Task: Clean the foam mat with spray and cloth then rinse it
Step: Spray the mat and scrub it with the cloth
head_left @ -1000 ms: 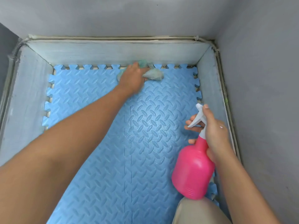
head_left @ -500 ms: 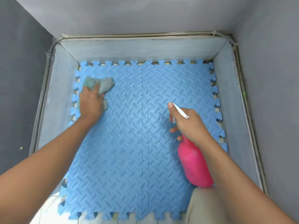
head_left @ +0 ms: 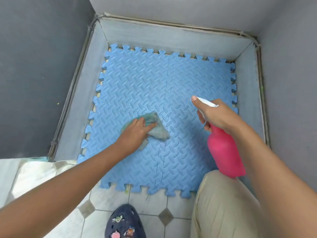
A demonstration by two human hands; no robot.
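The blue foam mat point(head_left: 188, 79), made of interlocking tiles with a ridged pattern, lies flat on the floor inside a low grey surround. My left hand point(head_left: 137, 130) presses a crumpled grey-green cloth point(head_left: 157, 127) onto the mat near its middle, left of the centre seam. My right hand point(head_left: 216, 112) holds a pink spray bottle point(head_left: 226, 152) by its neck above the mat's right side. The white nozzle points left, with my forefinger along the top of it.
Grey skirting point(head_left: 171, 35) and dark grey walls close in the mat on three sides. In front lies a white tiled floor point(head_left: 154, 201) with my dark clog point(head_left: 124, 222) and my beige trouser knee point(head_left: 223, 203). A pale sheet point(head_left: 30, 174) lies at the left.
My left hand has dragged the cloth from the mat's far left corner area to its middle. The right hand with the bottle has stayed over the right side. The camera has pulled back and tilted.
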